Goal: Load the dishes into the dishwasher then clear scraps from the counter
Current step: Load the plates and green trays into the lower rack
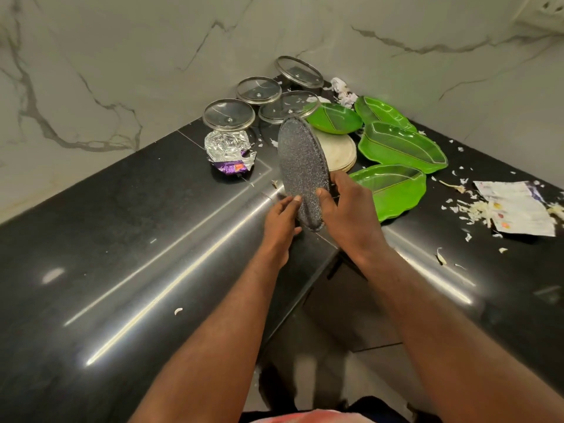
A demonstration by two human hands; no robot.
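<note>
Head view: my left hand (282,222) and right hand (348,215) pinch the speckled grey plate (302,166) on edge between them, its long axis pointing away from me.

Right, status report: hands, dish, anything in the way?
Left hand, right hand grip grey speckled plate, on edge over counter. Green leaf-shaped plates, glass lids behind. Nothing blocking hands.

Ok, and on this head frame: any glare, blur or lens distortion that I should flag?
Head view: bright glare streaks run along the edges of the black counter; the grey speckled plate, gripped by the left hand and right hand, is sharp; the green plates are sharp too; the wide lens stretches the forearms at the bottom; shadows are soft.
</note>
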